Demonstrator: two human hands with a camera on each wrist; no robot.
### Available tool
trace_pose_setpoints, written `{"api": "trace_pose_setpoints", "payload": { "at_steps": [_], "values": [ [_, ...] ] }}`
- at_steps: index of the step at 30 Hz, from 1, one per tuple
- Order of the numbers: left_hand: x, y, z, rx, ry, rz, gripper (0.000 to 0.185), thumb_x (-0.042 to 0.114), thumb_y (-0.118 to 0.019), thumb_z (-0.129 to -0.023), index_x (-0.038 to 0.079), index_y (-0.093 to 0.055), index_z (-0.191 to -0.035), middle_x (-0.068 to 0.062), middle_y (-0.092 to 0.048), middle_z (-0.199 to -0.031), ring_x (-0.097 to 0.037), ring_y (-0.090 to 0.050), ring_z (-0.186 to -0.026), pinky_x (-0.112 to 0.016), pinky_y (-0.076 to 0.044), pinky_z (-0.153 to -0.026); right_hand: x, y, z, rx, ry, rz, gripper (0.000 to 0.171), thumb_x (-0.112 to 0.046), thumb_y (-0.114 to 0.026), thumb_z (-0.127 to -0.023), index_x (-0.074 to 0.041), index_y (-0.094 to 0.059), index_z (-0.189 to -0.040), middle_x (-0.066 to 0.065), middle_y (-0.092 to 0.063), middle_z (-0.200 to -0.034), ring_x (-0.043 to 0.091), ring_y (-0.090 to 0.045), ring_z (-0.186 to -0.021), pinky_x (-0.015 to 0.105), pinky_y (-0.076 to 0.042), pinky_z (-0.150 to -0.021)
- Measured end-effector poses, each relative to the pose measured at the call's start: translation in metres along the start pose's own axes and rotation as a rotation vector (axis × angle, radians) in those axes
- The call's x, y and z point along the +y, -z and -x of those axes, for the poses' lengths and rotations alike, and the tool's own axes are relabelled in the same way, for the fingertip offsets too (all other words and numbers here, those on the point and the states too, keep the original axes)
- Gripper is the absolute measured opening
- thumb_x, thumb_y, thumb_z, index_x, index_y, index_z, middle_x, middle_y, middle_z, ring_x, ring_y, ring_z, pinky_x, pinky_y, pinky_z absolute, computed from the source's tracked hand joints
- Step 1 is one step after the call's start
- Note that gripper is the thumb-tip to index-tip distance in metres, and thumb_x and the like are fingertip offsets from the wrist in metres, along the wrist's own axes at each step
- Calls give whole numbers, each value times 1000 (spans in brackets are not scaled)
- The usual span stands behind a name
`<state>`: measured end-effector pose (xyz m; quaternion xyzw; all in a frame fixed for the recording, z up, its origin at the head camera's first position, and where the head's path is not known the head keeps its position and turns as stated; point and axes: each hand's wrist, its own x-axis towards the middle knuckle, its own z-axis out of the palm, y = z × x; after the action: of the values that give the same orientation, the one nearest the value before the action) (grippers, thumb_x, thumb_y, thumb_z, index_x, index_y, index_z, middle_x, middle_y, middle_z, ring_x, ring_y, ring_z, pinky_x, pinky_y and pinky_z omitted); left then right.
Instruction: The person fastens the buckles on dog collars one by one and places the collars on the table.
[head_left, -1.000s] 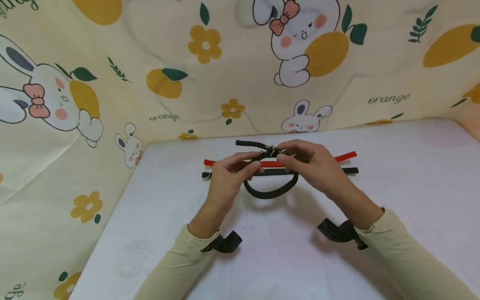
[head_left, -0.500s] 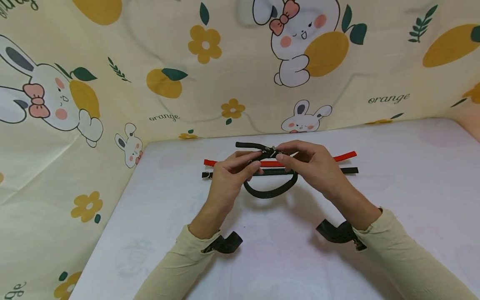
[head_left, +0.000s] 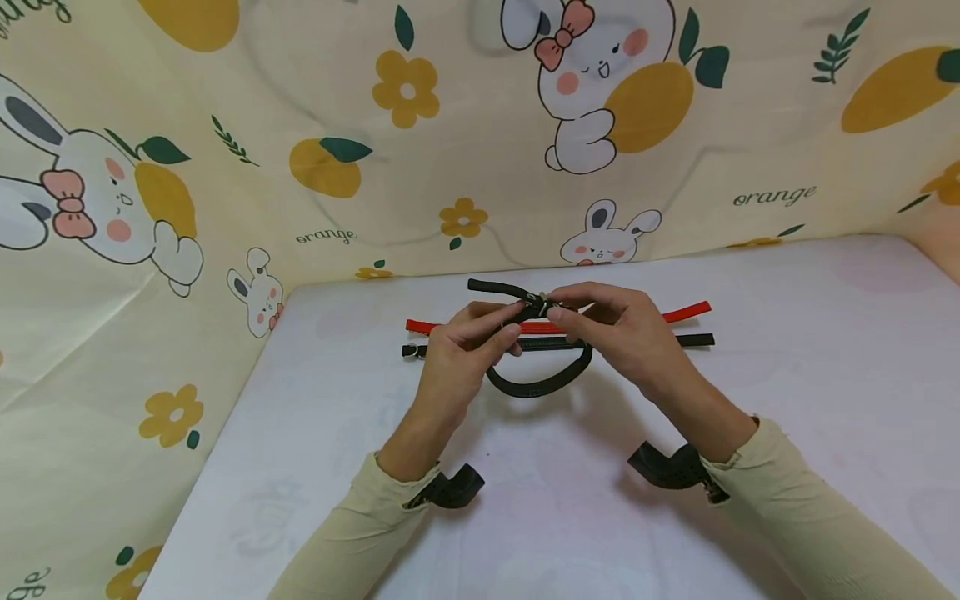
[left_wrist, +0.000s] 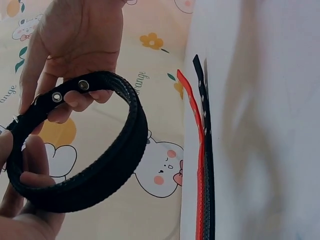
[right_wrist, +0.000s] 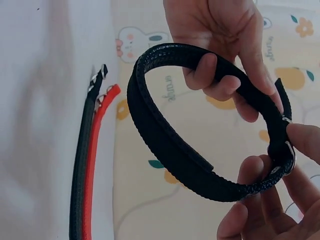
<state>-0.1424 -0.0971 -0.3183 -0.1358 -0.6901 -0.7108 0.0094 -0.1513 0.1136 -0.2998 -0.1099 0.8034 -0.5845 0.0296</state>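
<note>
Hands meet above the white table [head_left: 787,333], both pinching one black collar strap [head_left: 536,385] bent into a loop; left hand [head_left: 457,354] grips the strap's left side, fingers curled round it; right hand [head_left: 626,337] pinches the metal buckle [head_left: 542,305] at the loop's far top; the free tail [head_left: 495,288] points left past the buckle; the loop hangs toward the person; a red strap [head_left: 686,313] and another black strap [head_left: 693,340] lie flat beyond, long axes running left to right.
</note>
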Motion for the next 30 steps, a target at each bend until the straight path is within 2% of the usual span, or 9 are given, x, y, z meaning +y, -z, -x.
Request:
{"api": "trace_pose_setpoints", "payload": {
  "at_steps": [5, 10, 14, 19, 22, 27, 30],
  "values": [
    [0, 0, 1, -4, -22, -7, 31, 3, -66, -94, -1, -68, -124, -2, -62, -110, -7, -65, -74, -17, -44, -67, 0, -2, 0, 7, -17, -46, 37, -37, -73, -91, -17, -70, -123, -9, -71, -101, 23, -67, -90, 31, -52, -86],
    [0, -1, 2, 17, -44, -1, 31, 2, -66, -93, -2, -68, -123, -3, -63, -110, -6, -66, -74, -16, -43, -65, 1, -4, 0, -5, -40, -174, 39, -32, -72, -92, -12, -69, -125, -12, -70, -110, 17, -67, -98, 29, -52, -92],
    [2, -1, 2, 25, -41, 14, 31, 2, -67, -92, -1, -68, -123, -3, -64, -108, -7, -67, -73, -16, -47, -69, 1, -8, 0, 4, -66, -252, 37, -29, -72, -93, -10, -68, -125, -12, -69, -107, 12, -66, -92, 26, -50, -92],
    [2, 0, 1, 30, -27, 28, 32, 4, -70, -91, 0, -69, -123, 1, -67, -100, -9, -68, -73, -18, -45, -66, 3, -8, 0, 20, -44, -210, 40, -27, -73, -92, -9, -67, -127, -13, -70, -104, 11, -67, -94, 25, -52, -90],
    [0, 2, -1, 44, -20, 68, 32, 3, -69, -91, -1, -69, -122, 2, -67, -93, -10, -66, -72, -19, -42, -64, 3, -6, -1, 10, -36, -191, 43, -22, -74, -91, -8, -64, -131, -12, -70, -103, 9, -68, -94, 21, -53, -88],
    [0, 4, -2, 81, 7, 141, 32, -2, -67, -91, -6, -66, -123, 1, -65, -86, -13, -63, -69, -20, -42, -63, 2, -2, -2, -38, -37, -239, 46, -17, -73, -92, -5, -60, -135, -10, -70, -108, 4, -70, -97, 17, -53, -91],
    [2, 4, -2, 78, 14, 154, 34, -2, -67, -90, -8, -65, -123, 2, -67, -84, -13, -63, -67, -20, -41, -62, 2, -2, -3, -46, -37, -261, 47, -18, -74, -91, -3, -60, -133, -11, -71, -110, 4, -71, -98, 18, -52, -91]
  ]
}}
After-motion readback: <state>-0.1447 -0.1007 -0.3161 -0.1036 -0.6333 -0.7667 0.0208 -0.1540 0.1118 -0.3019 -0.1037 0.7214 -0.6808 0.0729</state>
